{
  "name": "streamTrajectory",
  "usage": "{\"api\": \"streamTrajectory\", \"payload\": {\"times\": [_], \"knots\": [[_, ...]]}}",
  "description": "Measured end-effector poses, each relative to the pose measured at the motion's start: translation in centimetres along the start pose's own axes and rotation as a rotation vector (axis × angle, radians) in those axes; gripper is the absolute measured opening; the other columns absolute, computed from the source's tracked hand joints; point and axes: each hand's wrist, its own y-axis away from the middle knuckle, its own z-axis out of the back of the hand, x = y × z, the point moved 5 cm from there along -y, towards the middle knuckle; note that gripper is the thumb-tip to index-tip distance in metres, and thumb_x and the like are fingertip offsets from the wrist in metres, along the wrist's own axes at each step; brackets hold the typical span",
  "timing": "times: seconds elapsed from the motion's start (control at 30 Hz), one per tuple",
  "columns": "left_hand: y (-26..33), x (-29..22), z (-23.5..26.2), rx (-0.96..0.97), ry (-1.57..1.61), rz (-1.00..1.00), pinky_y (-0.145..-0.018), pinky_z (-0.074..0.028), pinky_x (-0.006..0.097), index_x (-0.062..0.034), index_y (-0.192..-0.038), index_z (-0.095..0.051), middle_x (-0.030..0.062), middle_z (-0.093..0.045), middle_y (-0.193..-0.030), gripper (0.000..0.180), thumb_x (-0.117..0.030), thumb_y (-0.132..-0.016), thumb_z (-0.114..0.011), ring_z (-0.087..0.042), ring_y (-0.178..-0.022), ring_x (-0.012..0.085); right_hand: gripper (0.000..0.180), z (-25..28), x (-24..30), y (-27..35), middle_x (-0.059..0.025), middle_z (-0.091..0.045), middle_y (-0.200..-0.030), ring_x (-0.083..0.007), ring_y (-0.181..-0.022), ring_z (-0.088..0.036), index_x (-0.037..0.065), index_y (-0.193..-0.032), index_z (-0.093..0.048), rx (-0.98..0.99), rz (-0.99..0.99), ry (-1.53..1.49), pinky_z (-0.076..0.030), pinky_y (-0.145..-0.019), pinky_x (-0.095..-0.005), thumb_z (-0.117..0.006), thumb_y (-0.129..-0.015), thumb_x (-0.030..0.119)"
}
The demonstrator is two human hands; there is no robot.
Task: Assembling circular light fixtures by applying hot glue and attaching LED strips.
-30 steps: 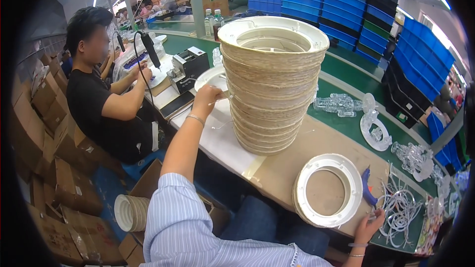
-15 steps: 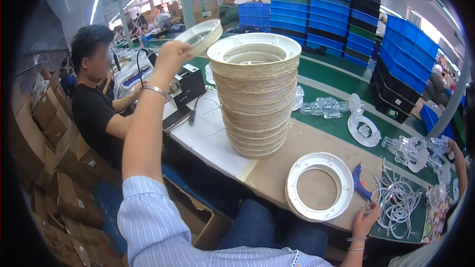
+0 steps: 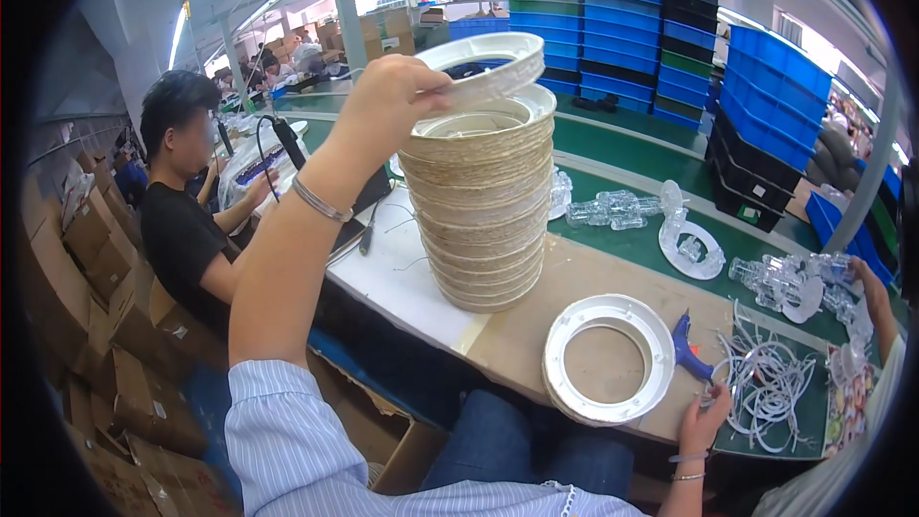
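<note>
My left hand point(image 3: 397, 101) is closed on the edge of a white ring-shaped frame point(image 3: 493, 62), holding it tilted just above a tall stack of similar rings point(image 3: 483, 220) with beige, fibrous sides. Whether the held ring touches the stack is hard to tell. At the right, my right hand point(image 3: 704, 418) rests by the table's front edge with its fingers loosely bent and apart. It is nearest to the handle of a blue glue gun point(image 3: 687, 349) and a tangle of white wires point(image 3: 766, 388). A shorter pile of white rings point(image 3: 609, 360) lies left of it.
Clear plastic parts point(image 3: 617, 209) lie along the green surface behind the table point(image 3: 565, 273). Blue and black crates point(image 3: 771, 105) stand stacked beyond. A co-worker in black point(image 3: 187, 220) sits at the left; another person's hand point(image 3: 871, 287) reaches among clear parts at the right.
My left hand has carried the white ring rightward, from beside the tall stack to over its top. My right hand has stayed almost in place.
</note>
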Motion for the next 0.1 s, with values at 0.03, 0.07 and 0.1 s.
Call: {"api": "streamTrajectory", "payload": {"times": [0.03, 0.07, 0.1], "knots": [[-0.03, -0.36, -0.33, 0.015, 0.007, -0.03, -0.065, -0.041, 0.032, -0.0004, -0.08, -0.062, 0.0127, -0.058, -0.072, 0.018, -0.008, -0.064, -0.063, -0.053, -0.07, 0.025, 0.038, 0.04, 0.09, -0.01, -0.0139, -0.043, -0.089, -0.0273, -0.085, -0.042, -0.003, -0.104, -0.039, 0.002, 0.003, 0.001, -0.032, -0.079, -0.035, -0.049, -0.068, 0.0], [-0.07, -0.11, -0.95, 0.048, 0.036, -0.034, -0.067, -0.041, 0.033, -0.0002, -0.08, -0.062, 0.0132, -0.058, -0.073, 0.019, -0.008, -0.064, -0.064, -0.054, -0.071, 0.0264, 0.038, 0.03, 0.07, 0.03, -0.0137, -0.043, -0.089, -0.027, -0.085, -0.042, -0.003, -0.105, -0.039, 0.008, -0.002, 0.002, -0.032, -0.08, -0.0353, -0.049, -0.068, 0.0], [-0.04, -0.25, -1.2, 0.075, 0.006, -0.024, -0.068, -0.041, 0.032, 0.0001, -0.081, -0.062, 0.0139, -0.059, -0.075, 0.021, -0.009, -0.063, -0.064, -0.054, -0.073, 0.0258, 0.038, 0.0, 0.01, 0.01, -0.0136, -0.043, -0.089, -0.0267, -0.085, -0.042, -0.003, -0.105, -0.039, 0.012, -0.008, 0.003, -0.031, -0.08, -0.0356, -0.049, -0.068, 0.0]]}}
